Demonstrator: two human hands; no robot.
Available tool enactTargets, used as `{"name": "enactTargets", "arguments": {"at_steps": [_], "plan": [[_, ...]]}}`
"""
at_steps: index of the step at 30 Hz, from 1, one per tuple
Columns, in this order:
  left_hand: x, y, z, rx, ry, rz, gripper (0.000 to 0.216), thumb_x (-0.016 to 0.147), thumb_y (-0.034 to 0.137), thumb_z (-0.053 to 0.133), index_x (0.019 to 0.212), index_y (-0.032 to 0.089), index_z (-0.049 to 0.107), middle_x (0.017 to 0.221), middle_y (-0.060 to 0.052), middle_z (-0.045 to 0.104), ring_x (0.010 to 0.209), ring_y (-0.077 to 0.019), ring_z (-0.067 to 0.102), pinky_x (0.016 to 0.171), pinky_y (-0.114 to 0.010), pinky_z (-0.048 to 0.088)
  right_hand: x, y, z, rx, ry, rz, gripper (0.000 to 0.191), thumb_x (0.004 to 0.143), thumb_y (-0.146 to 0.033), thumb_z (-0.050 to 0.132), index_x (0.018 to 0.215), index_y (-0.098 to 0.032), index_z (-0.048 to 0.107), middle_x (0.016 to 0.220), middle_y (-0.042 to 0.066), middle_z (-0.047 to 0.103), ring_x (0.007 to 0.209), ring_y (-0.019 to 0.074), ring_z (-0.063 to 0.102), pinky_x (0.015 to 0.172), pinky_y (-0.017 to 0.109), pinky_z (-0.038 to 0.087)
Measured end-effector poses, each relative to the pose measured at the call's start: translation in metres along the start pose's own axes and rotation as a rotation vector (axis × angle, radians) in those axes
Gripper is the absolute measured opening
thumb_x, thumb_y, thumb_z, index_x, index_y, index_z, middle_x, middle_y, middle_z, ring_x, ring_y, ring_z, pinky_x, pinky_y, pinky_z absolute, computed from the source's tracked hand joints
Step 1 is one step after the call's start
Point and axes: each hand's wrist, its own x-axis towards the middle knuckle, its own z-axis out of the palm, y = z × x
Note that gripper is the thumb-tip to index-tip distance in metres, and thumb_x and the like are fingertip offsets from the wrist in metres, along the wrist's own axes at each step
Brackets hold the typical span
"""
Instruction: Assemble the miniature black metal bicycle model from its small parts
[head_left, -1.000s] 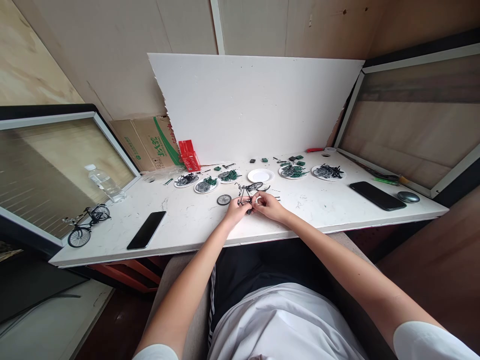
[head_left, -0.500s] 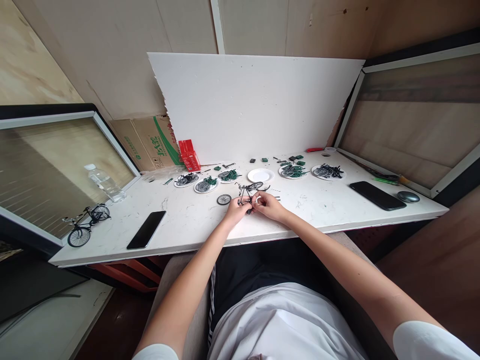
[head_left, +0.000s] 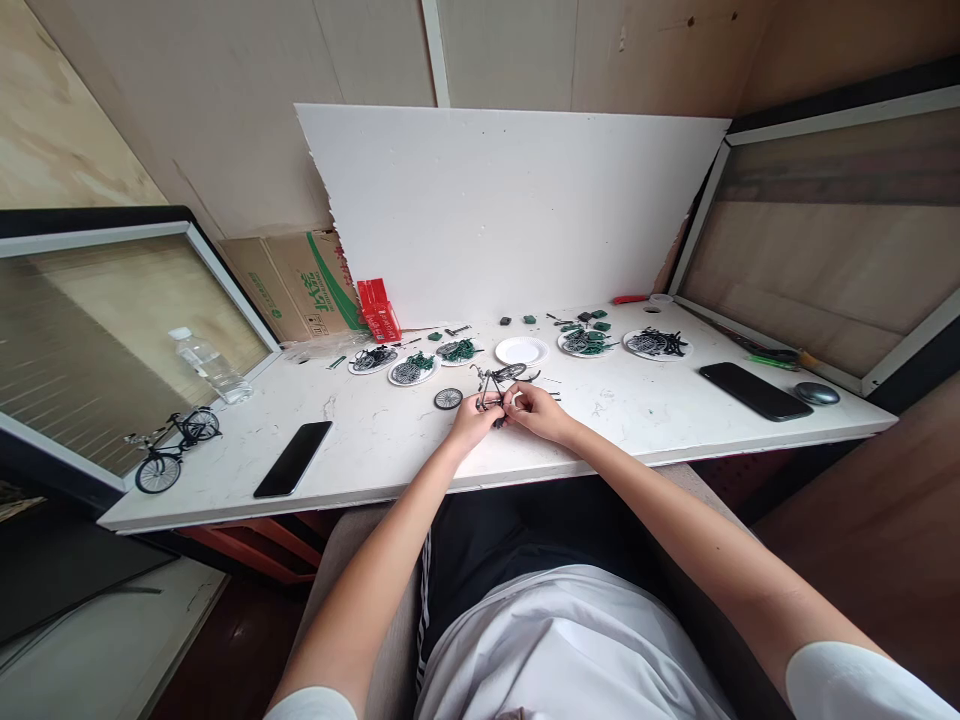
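Both my hands are at a small black model bicycle (head_left: 491, 380) near the front middle of the table. One wheel shows at its far end, pointing away from me. My left hand (head_left: 474, 422) is closed on the near part of the frame from the left. With fingers pinched together, my right hand (head_left: 534, 410) meets it at the same near end; my fingertips hide what lies between them. A loose spoked wheel (head_left: 448, 399) lies flat on the table just left of my left hand. A few thin dark parts (head_left: 551, 380) lie just beyond my right hand.
Paper plates (head_left: 412, 381) of black and green parts line the back, with a bare plate (head_left: 521, 351) among them. A finished-looking model bicycle (head_left: 171, 450), a bottle (head_left: 210, 368) and a phone (head_left: 292, 460) are left. Another phone (head_left: 754, 391) lies right.
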Motion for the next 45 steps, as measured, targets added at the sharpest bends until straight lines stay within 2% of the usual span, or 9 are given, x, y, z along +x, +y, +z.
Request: {"name": "enactTargets", "arguments": {"at_steps": [4, 9, 16, 25, 28, 33, 38, 45], "plan": [[-0.002, 0.003, 0.001, -0.015, 0.0, -0.008, 0.023, 0.068, 0.015, 0.07, 0.09, 0.012, 0.075, 0.079, -0.007, 0.075, 0.067, -0.0159, 0.064, 0.068, -0.029, 0.052, 0.0, 0.001, 0.0, 0.019, -0.005, -0.002, 0.012, 0.09, -0.031, 0.063, 0.098, -0.024, 0.058, 0.066, -0.004, 0.06, 0.078, 0.0228, 0.074, 0.074, 0.034, 0.056], [-0.003, 0.006, 0.002, -0.035, 0.004, -0.025, 0.022, 0.068, 0.014, 0.068, 0.089, 0.013, 0.074, 0.076, -0.005, 0.073, 0.061, -0.0133, 0.06, 0.066, -0.029, 0.051, 0.001, 0.001, 0.0, 0.047, -0.002, 0.017, 0.023, 0.092, -0.039, 0.065, 0.106, -0.024, 0.056, 0.059, -0.006, 0.055, 0.078, 0.0246, 0.075, 0.072, 0.035, 0.057], [-0.003, 0.005, 0.001, -0.055, 0.001, -0.02, 0.021, 0.068, 0.013, 0.068, 0.088, 0.013, 0.075, 0.072, -0.003, 0.07, 0.061, -0.0131, 0.06, 0.063, -0.027, 0.049, 0.001, 0.001, 0.0, 0.032, -0.024, 0.003, 0.024, 0.095, -0.041, 0.061, 0.109, -0.024, 0.054, 0.079, 0.001, 0.07, 0.082, 0.0228, 0.075, 0.077, 0.036, 0.058], [-0.002, 0.002, 0.001, -0.054, -0.003, -0.005, 0.022, 0.072, 0.016, 0.072, 0.093, 0.012, 0.075, 0.075, -0.004, 0.071, 0.062, -0.0129, 0.061, 0.065, -0.027, 0.051, 0.001, 0.002, 0.0, 0.025, -0.031, -0.002, 0.023, 0.095, -0.04, 0.06, 0.111, -0.024, 0.053, 0.08, 0.001, 0.07, 0.082, 0.0222, 0.074, 0.076, 0.036, 0.058], [-0.001, 0.001, 0.0, -0.045, 0.009, -0.009, 0.023, 0.073, 0.017, 0.073, 0.095, 0.012, 0.075, 0.077, -0.005, 0.073, 0.062, -0.0129, 0.062, 0.065, -0.027, 0.052, 0.0, 0.002, -0.001, 0.02, -0.033, -0.002, 0.026, 0.095, -0.042, 0.06, 0.111, -0.024, 0.052, 0.074, -0.001, 0.067, 0.082, 0.0234, 0.074, 0.074, 0.035, 0.056], [0.001, -0.003, -0.001, -0.024, 0.038, -0.011, 0.025, 0.072, 0.018, 0.077, 0.097, 0.012, 0.075, 0.08, -0.008, 0.075, 0.063, -0.0142, 0.063, 0.065, -0.029, 0.054, 0.0, 0.003, -0.001, 0.045, -0.024, 0.006, 0.03, 0.096, -0.043, 0.061, 0.116, -0.025, 0.049, 0.059, -0.008, 0.051, 0.082, 0.0255, 0.076, 0.071, 0.033, 0.054], [0.001, -0.005, -0.003, -0.03, 0.028, 0.017, 0.025, 0.07, 0.021, 0.079, 0.093, 0.012, 0.075, 0.075, -0.006, 0.073, 0.06, -0.0127, 0.061, 0.062, -0.027, 0.052, -0.001, -0.001, -0.002, 0.051, -0.03, 0.005, 0.033, 0.095, -0.044, 0.063, 0.118, -0.024, 0.048, 0.068, -0.004, 0.063, 0.081, 0.0235, 0.075, 0.076, 0.035, 0.055], [0.0, -0.004, -0.003, -0.052, 0.015, 0.016, 0.024, 0.07, 0.021, 0.08, 0.091, 0.012, 0.075, 0.071, -0.005, 0.071, 0.06, -0.0132, 0.062, 0.062, -0.027, 0.052, -0.004, -0.01, -0.002, 0.09, -0.031, 0.008, 0.038, 0.093, -0.049, 0.065, 0.118, -0.024, 0.05, 0.071, -0.003, 0.066, 0.084, 0.0234, 0.075, 0.078, 0.037, 0.057]]}}
